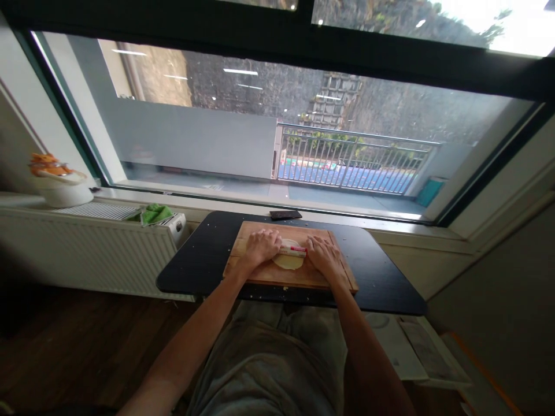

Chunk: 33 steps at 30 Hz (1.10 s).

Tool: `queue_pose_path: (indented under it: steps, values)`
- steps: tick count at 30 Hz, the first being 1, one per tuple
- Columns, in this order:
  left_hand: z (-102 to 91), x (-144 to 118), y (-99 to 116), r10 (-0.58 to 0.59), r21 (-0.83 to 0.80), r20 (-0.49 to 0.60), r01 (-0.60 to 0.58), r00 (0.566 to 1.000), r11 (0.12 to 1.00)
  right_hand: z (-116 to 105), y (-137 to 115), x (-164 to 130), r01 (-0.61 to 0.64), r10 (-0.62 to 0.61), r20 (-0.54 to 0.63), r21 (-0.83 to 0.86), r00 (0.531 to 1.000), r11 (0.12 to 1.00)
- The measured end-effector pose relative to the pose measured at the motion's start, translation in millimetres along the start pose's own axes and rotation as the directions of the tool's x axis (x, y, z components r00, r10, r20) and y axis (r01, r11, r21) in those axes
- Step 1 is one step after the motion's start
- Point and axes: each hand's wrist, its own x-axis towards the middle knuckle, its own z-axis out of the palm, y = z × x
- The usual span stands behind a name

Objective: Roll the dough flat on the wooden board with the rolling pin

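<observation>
A flat, roundish sheet of pale yellow dough point(288, 263) lies on a wooden cutting board point(269, 279). Across the dough sits a rolling pin point(293, 250), pale with red printing on it. My left hand point(263, 245) is closed over the pin's left end, and my right hand point(323, 255) covers its right end. Both ends of the pin are hidden under my fingers. Only its middle shows between my hands.
The board rests on a black table point(385, 277) with crumbs on it. A dark flat object point(285, 215) lies at its back edge, by the window. To the left stand a white radiator point(121, 248) with a green cloth point(156, 214) and a white container point(65, 188).
</observation>
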Motion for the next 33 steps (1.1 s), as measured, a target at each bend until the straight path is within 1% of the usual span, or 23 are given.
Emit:
queue_pose_path:
  steps: [4, 10, 16, 19, 23, 26, 29, 33]
  values:
    - [-4.1, -7.8, 5.1, -0.023, -0.008, -0.015, 0.023, 1.000, 1.000, -13.9, -8.2, -11.7, -0.005, 0.005, -0.001, 0.000, 1.000, 1.000]
    - [-4.8, -23.3, 9.7, -0.041, -0.060, -0.038, 0.038, 0.998, 0.997, -32.2, -19.2, -25.0, -0.117, 0.116, 0.010, 0.068, 0.993, 0.991]
    - [-2.4, -40.2, 11.5, 0.011, -0.072, -0.096, -0.018, 0.995, 0.997, -32.5, -24.5, -43.3, -0.157, 0.168, -0.049, 0.174, 0.985, 0.972]
    - [1.0, -46.4, 11.3, 0.023, -0.071, -0.125, -0.032, 0.992, 0.997, -30.4, -27.1, -49.3, -0.161, 0.177, -0.068, 0.197, 0.982, 0.967]
    - [4.9, -50.9, 10.5, 0.029, -0.070, -0.141, -0.039, 0.990, 0.997, -29.2, -29.2, -55.8, -0.103, 0.125, -0.096, 0.208, 0.988, 0.973]
    - [5.5, -49.7, 10.1, 0.016, -0.069, -0.141, -0.026, 0.990, 0.997, -28.1, -28.5, -58.2, -0.046, 0.067, -0.088, 0.222, 0.994, 0.974]
    - [5.4, -43.8, 9.3, -0.007, -0.077, -0.139, -0.004, 0.990, 0.997, -27.2, -26.6, -54.6, -0.020, 0.036, -0.062, 0.249, 0.997, 0.968]
    - [5.0, -30.2, 6.5, -0.030, -0.076, -0.128, 0.020, 0.991, 0.997, -29.5, -23.5, -41.8, 0.000, 0.011, -0.041, 0.264, 0.999, 0.965]
